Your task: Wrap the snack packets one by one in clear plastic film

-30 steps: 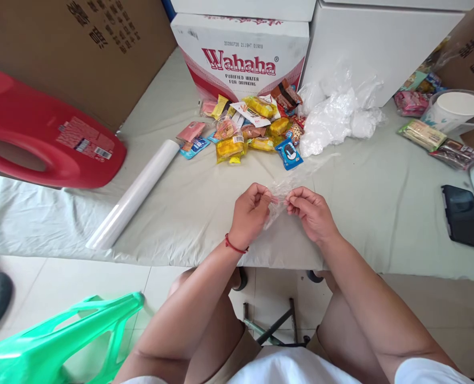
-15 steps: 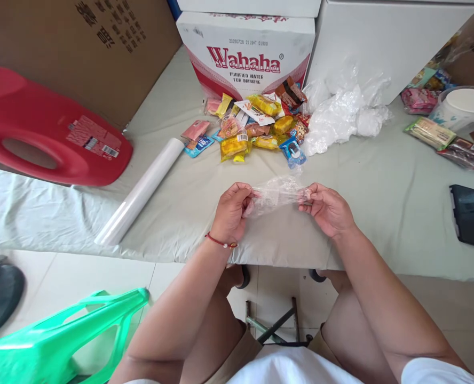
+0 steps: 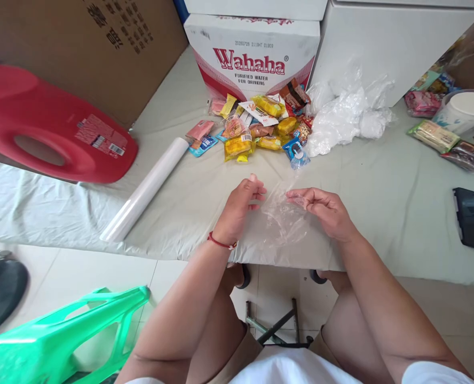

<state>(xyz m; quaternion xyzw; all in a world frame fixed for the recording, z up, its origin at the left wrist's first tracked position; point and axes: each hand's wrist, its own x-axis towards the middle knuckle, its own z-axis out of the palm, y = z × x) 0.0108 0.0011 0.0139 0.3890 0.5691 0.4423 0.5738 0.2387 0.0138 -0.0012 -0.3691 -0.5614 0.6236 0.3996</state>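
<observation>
A thin clear plastic bag (image 3: 283,216) hangs crumpled over the front of the cloth-covered table. My right hand (image 3: 325,210) pinches its upper right side between thumb and fingers. Beside the bag's left edge, my left hand (image 3: 243,205) has its fingers apart and thumb raised, with nothing visible in it. Beyond both hands lies a heap of wrapped snacks (image 3: 271,141) in yellow, pink, brown and blue packets. A pile of crumpled clear bags (image 3: 341,117) rests right of the heap.
A white plastic roll (image 3: 144,189) lies slanted at left, near a large red jug (image 3: 56,133). A Wahaha carton (image 3: 257,48) stands at the back. At right are a paper cup (image 3: 467,109), more snack packets (image 3: 433,136) and a black phone-like object (image 3: 473,218). A green plastic stool (image 3: 69,330) is below left.
My left hand has let go of the bag and opened. The bag, stretched between both hands before, now hangs looser and lower from my right hand. The view has shifted slightly.
</observation>
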